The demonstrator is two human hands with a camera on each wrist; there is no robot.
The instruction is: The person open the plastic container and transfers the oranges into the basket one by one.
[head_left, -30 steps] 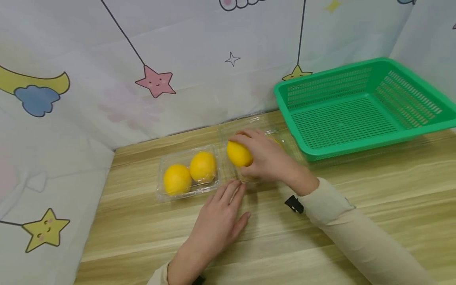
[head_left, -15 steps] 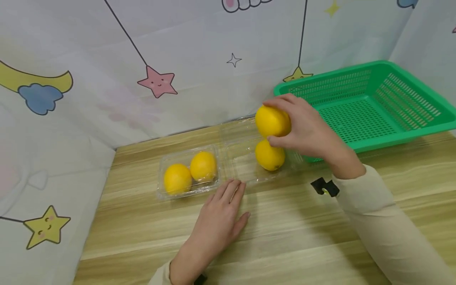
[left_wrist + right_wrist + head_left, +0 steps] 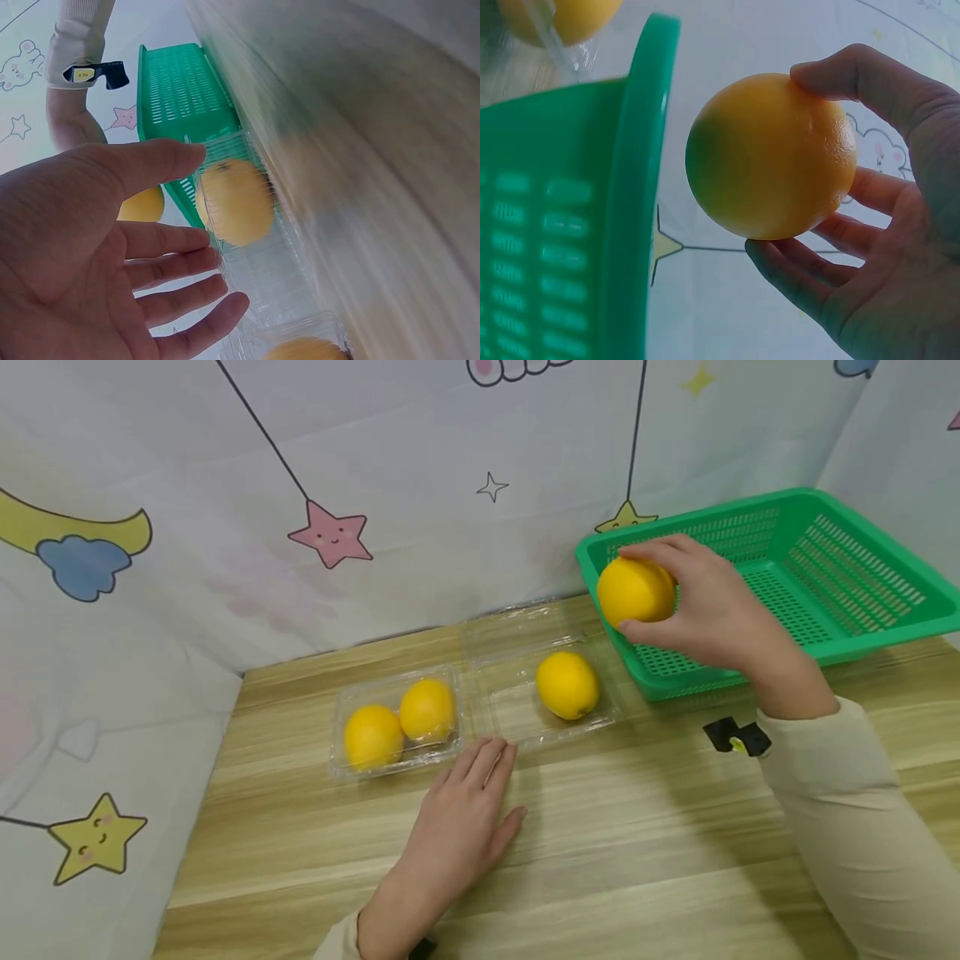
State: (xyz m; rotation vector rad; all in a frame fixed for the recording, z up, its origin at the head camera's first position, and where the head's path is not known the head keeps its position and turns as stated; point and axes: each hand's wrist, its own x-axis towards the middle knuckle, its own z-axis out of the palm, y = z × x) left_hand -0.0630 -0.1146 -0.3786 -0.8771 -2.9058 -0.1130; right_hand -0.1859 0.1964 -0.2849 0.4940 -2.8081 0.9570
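My right hand (image 3: pixel 705 602) grips a yellow lemon (image 3: pixel 636 593) between thumb and fingers, over the left end of the green basket (image 3: pixel 750 668). The right wrist view shows this lemon (image 3: pixel 769 157) beside the basket's rim (image 3: pixel 649 112). My left hand (image 3: pixel 461 818) lies with fingers extended, fingertips right at the front edge of an opened clear plastic clamshell (image 3: pixel 510 710). One lemon (image 3: pixel 567 685) sits in the right half of that clamshell, its lid folded back towards the wall. In the left wrist view, the left palm (image 3: pixel 82 247) holds nothing.
A second clear clamshell (image 3: pixel 396 766) with two lemons (image 3: pixel 373 737) stands to the left, against the opened one. Behind the wooden table (image 3: pixel 300 860) hangs a pale cloth (image 3: pixel 420 543) printed with stars. The basket stands close to this cloth at the right.
My right hand has lifted a lemon out of the opened clamshell and carried it right, over the basket's left end. The left hand has stayed in place.
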